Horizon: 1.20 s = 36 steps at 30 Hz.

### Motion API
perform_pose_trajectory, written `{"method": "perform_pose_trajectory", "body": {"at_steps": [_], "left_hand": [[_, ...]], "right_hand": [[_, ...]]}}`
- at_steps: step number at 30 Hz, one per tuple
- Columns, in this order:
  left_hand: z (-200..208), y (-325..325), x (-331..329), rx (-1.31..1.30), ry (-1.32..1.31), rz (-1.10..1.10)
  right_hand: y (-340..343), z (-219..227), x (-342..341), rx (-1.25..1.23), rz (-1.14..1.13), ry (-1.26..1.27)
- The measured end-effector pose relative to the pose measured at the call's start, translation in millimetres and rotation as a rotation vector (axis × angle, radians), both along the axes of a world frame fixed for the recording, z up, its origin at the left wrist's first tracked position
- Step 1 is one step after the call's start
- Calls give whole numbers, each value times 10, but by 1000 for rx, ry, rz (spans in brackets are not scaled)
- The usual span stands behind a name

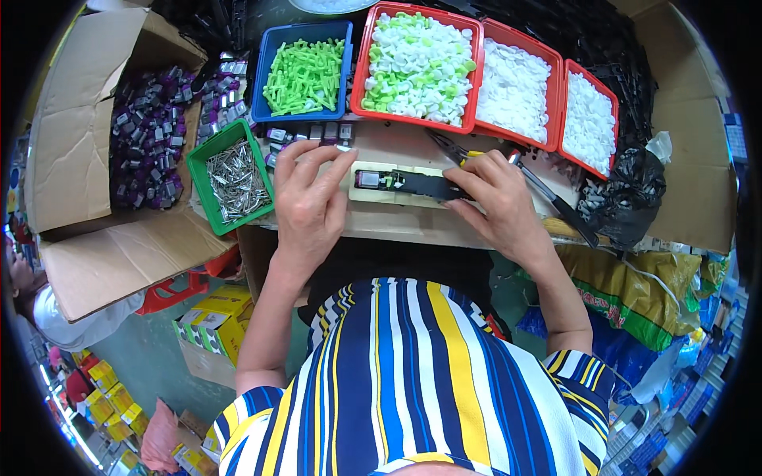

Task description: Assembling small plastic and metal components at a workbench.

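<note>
A long black plastic part [429, 185] lies in a cream-coloured fixture [403, 200] on the workbench in front of me. Its left end holds a grey and purple block [368, 179], with small pale green and white bits beside it. My right hand [502, 202] grips the right end of the black part between thumb and fingers. Just left of the fixture, my left hand [308, 202] is raised with thumb and forefinger drawn together. Something small and white shows at its fingertips, too small to name.
A green bin [264, 208] of metal pins stands left. Behind are a blue bin [255, 107] of green pieces and red bins [361, 99] of white and green pieces. Pliers [448, 146] and a black-handled tool [567, 210] lie right. Cardboard boxes [71, 143] flank the bench.
</note>
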<state>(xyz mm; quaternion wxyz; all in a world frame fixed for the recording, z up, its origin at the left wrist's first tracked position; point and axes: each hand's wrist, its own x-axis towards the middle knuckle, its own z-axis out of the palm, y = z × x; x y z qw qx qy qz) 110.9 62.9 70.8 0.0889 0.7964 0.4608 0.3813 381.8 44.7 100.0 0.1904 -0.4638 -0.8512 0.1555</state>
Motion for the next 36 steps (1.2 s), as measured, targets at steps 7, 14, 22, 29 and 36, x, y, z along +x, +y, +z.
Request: {"method": "perform_pose_trajectory", "body": {"at_steps": [7, 14, 22, 29, 36], "left_hand": [[-56, -86, -75, -19, -4, 45], [-80, -96, -96, -26, -24, 53], [-79, -106, -39, -38, -20, 31], [-96, -143, 79, -45, 7, -72], [-303, -160, 354, 43, 39, -283]], "right_hand": [[94, -36, -153, -1, 38, -85], [175, 71, -328, -6, 82, -198], [217, 56, -392, -34, 108, -262], [231, 23, -409, -68, 110, -274], [204, -10, -339, -92, 73, -175]]}}
